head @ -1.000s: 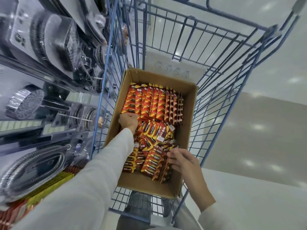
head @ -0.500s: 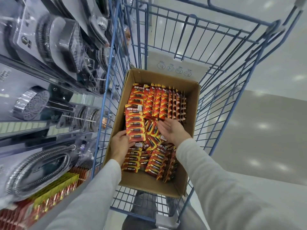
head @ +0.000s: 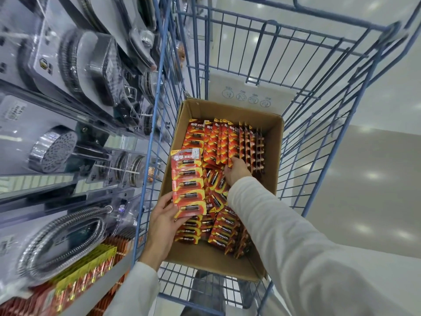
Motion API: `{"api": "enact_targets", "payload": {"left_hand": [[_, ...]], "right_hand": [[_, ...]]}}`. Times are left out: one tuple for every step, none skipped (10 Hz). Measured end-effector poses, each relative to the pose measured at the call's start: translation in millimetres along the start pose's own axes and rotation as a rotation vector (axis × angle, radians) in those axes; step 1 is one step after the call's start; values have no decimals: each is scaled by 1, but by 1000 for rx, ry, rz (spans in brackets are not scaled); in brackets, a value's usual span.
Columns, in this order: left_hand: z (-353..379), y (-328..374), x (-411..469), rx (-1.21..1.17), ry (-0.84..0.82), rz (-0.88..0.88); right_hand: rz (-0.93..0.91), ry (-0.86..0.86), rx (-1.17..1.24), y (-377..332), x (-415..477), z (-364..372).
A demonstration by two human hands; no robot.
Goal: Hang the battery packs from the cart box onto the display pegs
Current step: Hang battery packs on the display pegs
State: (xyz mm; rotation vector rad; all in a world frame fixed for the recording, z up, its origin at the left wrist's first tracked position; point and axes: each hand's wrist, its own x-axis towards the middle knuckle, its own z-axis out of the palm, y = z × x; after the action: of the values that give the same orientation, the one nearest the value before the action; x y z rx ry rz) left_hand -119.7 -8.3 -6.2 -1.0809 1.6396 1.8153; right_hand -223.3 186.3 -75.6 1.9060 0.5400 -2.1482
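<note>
Battery packs (head: 189, 185) (glossy red strips) fill cardboard box (head: 227, 110).

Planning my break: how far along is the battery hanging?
Done: some display packs already show at lower left. In hand: the left hand grips a strip over the box; the right hand reaches among upright packs. Left: the box looks nearly full, so most remains.

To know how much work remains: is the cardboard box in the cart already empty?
No, the cardboard box holds many red battery packs, and the left hand grips one strip of them.
</note>
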Motion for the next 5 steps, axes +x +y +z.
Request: {"api": "enact_targets", "payload": {"left_hand": [[-1,2,-2,-64,7,23],[2,9,-6,-87,-13,51],[6,14,-10,-87,-38,75],[11,25,-21,-83,-65,102],[9,34,-33,-91,-66,109]], "right_hand": [[-10,72,139,-1,11,-15],[120,-5,98,-1,-2,-32],[56,13,110,5,-17,-41],[24,-148,48,10,-52,-57],[8,-220,-25,11,-81,-71]]}}
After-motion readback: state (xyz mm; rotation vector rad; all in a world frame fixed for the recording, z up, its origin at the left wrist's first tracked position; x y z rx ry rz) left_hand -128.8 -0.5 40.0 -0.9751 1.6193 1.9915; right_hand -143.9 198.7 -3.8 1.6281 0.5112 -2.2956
